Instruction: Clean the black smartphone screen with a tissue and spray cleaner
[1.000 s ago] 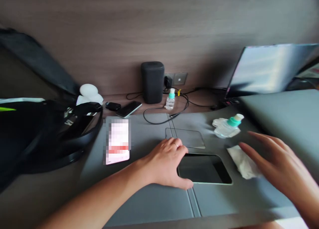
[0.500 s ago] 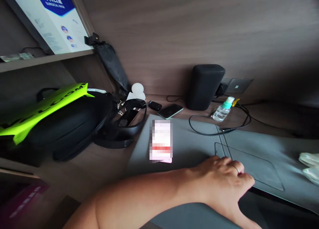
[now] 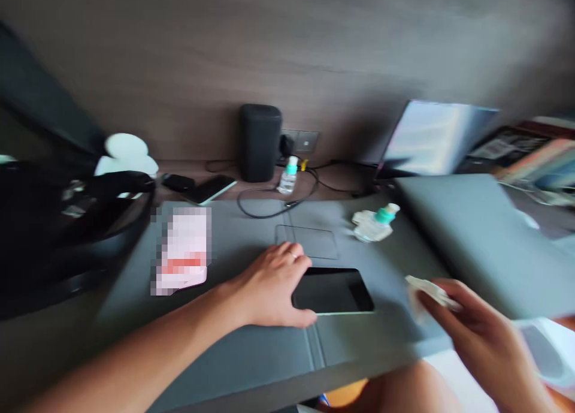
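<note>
A dark-screened phone [image 3: 335, 291] lies flat on the grey desk mat [image 3: 251, 356]. Around its left end my left hand [image 3: 276, 287] is closed, the thumb on the near edge and the fingers on the far edge. My right hand [image 3: 483, 335] pinches a crumpled whitish cloth or tissue [image 3: 433, 292] above the mat's right part. Beyond the phone, a small clear bottle with a teal collar [image 3: 384, 215] stands by a crumpled clear wrapper [image 3: 366, 226]. On the mat's left lies a pinkish item [image 3: 186, 248], partly pixelated.
At the back are a black speaker [image 3: 260, 143], another small spray bottle [image 3: 288, 176], a looped black cable [image 3: 258, 214] and a second phone [image 3: 211, 189]. To the right stand a lit screen [image 3: 431, 138], a grey folded panel [image 3: 471, 239] and books [image 3: 539, 161].
The view has swung right, bringing my right hand with the cloth, the phone, the second bottle and the screen into sight. The shelf and mask box have left the view.
</note>
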Motion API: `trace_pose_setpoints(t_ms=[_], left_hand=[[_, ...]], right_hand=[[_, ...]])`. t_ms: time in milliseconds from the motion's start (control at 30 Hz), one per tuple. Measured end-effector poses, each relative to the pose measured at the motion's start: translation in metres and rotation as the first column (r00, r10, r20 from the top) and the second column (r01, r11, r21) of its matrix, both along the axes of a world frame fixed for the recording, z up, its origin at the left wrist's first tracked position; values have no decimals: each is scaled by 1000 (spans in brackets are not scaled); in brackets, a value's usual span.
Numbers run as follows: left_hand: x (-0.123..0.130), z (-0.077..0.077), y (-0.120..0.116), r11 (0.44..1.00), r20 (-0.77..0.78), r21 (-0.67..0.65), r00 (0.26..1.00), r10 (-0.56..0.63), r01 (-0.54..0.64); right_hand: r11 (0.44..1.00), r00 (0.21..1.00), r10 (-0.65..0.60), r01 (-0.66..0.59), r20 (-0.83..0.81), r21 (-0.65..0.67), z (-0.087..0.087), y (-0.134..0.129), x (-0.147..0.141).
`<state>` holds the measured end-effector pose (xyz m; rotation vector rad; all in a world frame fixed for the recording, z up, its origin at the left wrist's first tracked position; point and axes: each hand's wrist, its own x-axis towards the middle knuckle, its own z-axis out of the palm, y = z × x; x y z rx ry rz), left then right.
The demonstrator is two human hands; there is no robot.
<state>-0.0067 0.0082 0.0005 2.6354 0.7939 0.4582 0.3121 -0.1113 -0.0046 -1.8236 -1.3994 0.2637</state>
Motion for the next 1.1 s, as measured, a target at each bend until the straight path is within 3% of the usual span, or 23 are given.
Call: trace_pose_setpoints(t_ms=[100,333,433,533,633,733,833,933,1100], left_hand=[[1,-3,-4,1000,-6,-25,1000,6,-6],[1,-1,-9,1000,-42,-27,999,14,-15],[1,-2,-8,1000,-41,-25,999,12,-13],[1,-2,-8,1000,-37,-30,999,4,-5],[1,-2,-9,999,-48,-41,999,8,-10],[2,-1,-9,999,-61,-50,998,16,-19],[2,-2,-9,998,-60,-61,998,14,-17],[2,-2,-9,997,-47,-69,999,19,-22],[2,-2,-8,995,-67,-97,997,27,-34]], right_hand=[[996,995,7,-16,-99,-90,1,-12,-13],[997,971,-52,37,-233,-69,-11,-20,-31],[1000,989,-17,14,-146,-23,-4,-12,-31],[991,994,98,-103,56,88,4,-2,-38],[938,932,277,-315,232,147,9,5,-57],[871,862,455,-483,224,92,10,11,-84],[867,856,482,-496,185,38,9,17,-113],[879,845,461,-476,271,-14,6,26,-135],[908,823,416,-399,387,-128,-4,34,-129]])
